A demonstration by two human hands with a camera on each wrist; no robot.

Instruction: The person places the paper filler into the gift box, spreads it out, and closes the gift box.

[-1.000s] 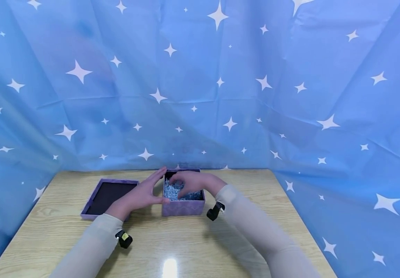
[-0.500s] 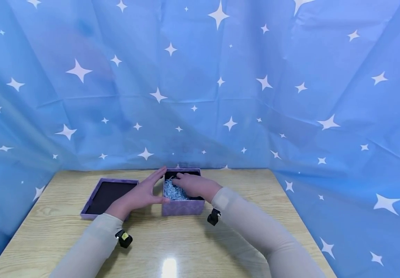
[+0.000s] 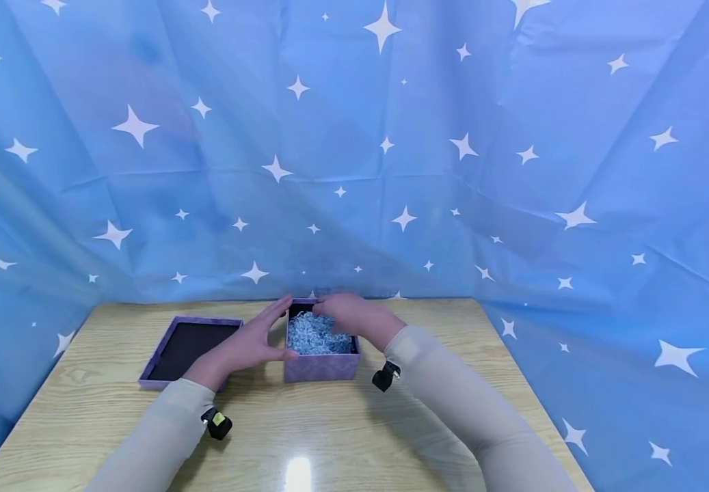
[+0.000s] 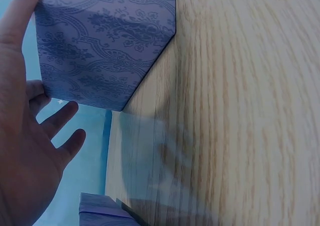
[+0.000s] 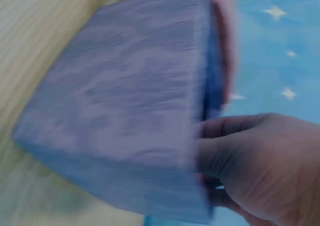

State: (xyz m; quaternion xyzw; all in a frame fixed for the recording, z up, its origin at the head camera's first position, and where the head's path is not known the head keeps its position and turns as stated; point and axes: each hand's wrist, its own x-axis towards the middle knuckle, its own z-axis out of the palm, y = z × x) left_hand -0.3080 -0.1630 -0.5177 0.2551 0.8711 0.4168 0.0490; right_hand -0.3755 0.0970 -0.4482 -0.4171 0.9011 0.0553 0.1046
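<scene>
An uncovered purple box, patterned outside and dark inside, sits at the back of the table, filled with pale blue shredded paper. My left hand spans its left side, thumb at the front corner and index finger at the back corner. In the left wrist view some fingers of the left hand stand off the patterned box wall. Over the right rim reaches my right hand, its fingertips at the paper. In the right wrist view the blurred box wall hides the right fingertips.
A purple lid with a black inside lies upturned to the left, behind the left wrist. The wooden table ends against a blue star-printed backdrop close behind the box.
My right hand moved down into the shredded paper, then back up toward the rear right of the box. More paper shows now. The left hand has stayed at the box.
</scene>
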